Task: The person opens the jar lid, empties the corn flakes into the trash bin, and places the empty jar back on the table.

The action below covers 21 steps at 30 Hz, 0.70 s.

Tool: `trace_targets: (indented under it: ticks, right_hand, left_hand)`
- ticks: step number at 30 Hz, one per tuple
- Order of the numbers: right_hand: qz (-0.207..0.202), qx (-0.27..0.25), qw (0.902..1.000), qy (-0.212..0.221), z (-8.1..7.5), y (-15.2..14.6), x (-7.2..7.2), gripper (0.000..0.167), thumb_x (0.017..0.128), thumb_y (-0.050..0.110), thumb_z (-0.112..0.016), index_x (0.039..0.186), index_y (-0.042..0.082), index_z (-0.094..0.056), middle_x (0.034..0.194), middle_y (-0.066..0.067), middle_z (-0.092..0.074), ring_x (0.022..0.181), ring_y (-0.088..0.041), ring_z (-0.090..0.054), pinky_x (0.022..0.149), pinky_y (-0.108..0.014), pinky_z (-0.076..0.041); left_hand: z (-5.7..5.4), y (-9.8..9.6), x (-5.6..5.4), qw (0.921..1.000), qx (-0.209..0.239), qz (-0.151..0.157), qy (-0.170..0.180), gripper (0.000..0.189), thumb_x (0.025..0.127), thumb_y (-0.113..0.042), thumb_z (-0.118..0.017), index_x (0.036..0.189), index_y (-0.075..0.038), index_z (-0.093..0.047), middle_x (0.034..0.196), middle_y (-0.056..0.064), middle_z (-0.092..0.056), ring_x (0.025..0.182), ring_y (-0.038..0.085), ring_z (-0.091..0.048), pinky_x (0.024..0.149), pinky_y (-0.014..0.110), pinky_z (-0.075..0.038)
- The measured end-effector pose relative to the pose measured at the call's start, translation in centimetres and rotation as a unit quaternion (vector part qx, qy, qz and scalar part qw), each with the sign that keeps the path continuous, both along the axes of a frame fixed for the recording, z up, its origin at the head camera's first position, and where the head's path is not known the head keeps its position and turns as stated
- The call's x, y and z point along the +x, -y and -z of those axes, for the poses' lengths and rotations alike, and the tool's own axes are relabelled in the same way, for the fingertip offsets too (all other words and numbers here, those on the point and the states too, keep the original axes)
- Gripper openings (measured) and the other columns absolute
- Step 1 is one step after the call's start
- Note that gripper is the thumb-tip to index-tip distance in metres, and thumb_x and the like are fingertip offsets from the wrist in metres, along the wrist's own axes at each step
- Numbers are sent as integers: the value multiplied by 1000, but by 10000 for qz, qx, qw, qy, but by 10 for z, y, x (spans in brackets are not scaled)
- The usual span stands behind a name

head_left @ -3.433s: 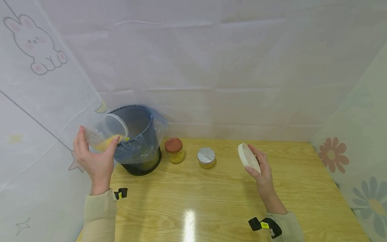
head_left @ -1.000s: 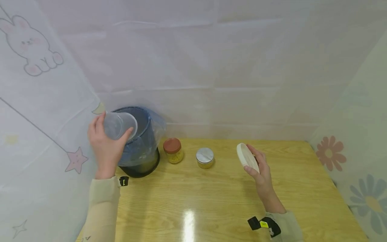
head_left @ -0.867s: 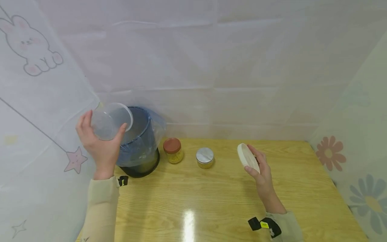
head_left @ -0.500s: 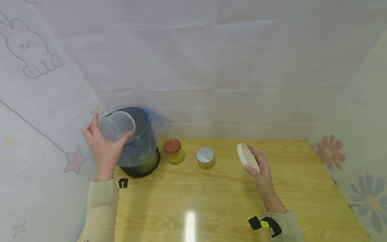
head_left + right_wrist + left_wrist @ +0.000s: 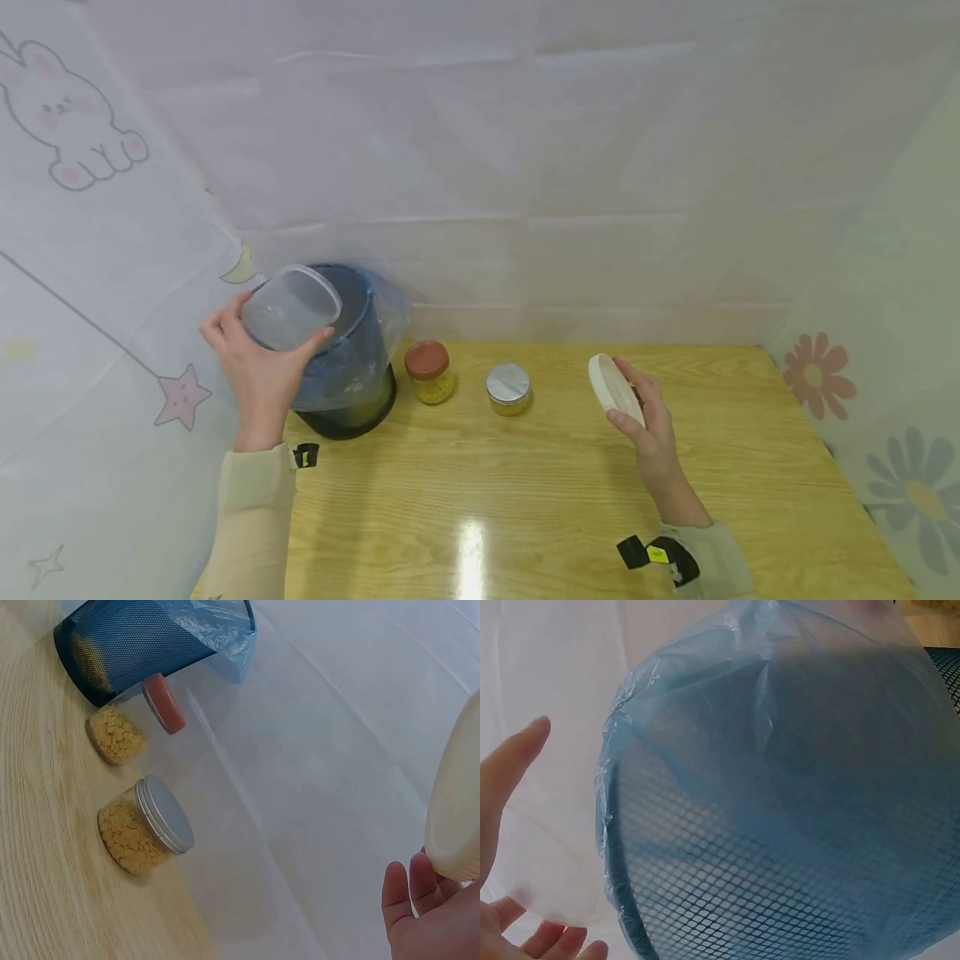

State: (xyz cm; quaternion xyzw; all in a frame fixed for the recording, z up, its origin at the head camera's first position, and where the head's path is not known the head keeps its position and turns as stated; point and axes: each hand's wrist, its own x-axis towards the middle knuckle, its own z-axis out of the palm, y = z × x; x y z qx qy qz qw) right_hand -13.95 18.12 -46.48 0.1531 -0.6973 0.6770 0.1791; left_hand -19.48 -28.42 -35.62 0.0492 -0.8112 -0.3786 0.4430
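Observation:
My left hand (image 5: 258, 367) grips a clear plastic jar (image 5: 288, 310) round its side, thumb on one side and fingers on the other. The lidless jar lies tilted over the rim of the mesh trash bin (image 5: 341, 408), its mouth towards the bin's opening, and no flakes show inside it. In the left wrist view the jar is a faint see-through shape beside the blue bin liner (image 5: 705, 735). Out to the right, above the table, my right hand (image 5: 652, 429) holds a white round lid (image 5: 611, 387) by its edge, tipped on its side; the right wrist view shows it partly cut off.
A jar with a red-brown lid (image 5: 427, 361) and a lower jar with a silver lid (image 5: 507, 383), both holding yellow flakes, stand right of the bin on the wooden table (image 5: 525, 492). Sheet-covered walls (image 5: 600, 167) enclose the back and sides. Yellowish bits (image 5: 90, 664) show through the bin's bottom.
The yellow flakes seen in the clear jar 3.4 seconds ago are gone from it. My left hand has shifted right and slightly up, tipping the jar back and forth. The right hand stays put.

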Motion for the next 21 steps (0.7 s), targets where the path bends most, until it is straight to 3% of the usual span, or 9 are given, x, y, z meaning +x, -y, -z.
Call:
trace_targets:
  ticks: [4, 10, 14, 21]
  right_hand:
    - [-16, 6, 10000, 16, 0, 0, 0, 68, 87, 3, -54, 153, 0, -42, 136, -11, -42, 115, -31, -39, 87, -34, -37]
    - [-30, -21, 10000, -24, 0, 0, 1, 67, 87, 1, -54, 153, -2, -42, 136, -12, -42, 112, -31, -39, 85, -32, -39]
    - [-5, -51, 10000, -53, 0, -1, 2, 66, 87, 0, -54, 152, -4, -42, 136, -13, -42, 111, -30, -40, 84, -30, -41]
    - [33, -25, 9999, 109, -1, -3, 5, 66, 88, -2, -55, 153, -2, -41, 137, -12, -41, 111, -28, -41, 82, -27, -43]
  left_hand:
    - [0, -1, 0, 9997, -31, 14, -224, 105, 55, -33, -103, 142, -10, -49, 130, 13, -45, 116, 23, -44, 99, 38, -41]
    - [1, -4, 1, 9992, 161, 69, -346, 99, 60, -31, -101, 137, -6, -45, 132, 8, -47, 116, 21, -49, 99, 30, -41]
    - [2, -10, 1, 9989, 177, 93, -423, 97, 62, -30, -99, 135, -4, -43, 131, 11, -45, 118, 23, -47, 101, 34, -39]
    - [4, -19, 0, 9968, -218, 114, -762, 99, 57, -29, -100, 138, -5, -49, 130, 17, -45, 123, 25, -41, 104, 42, -38]
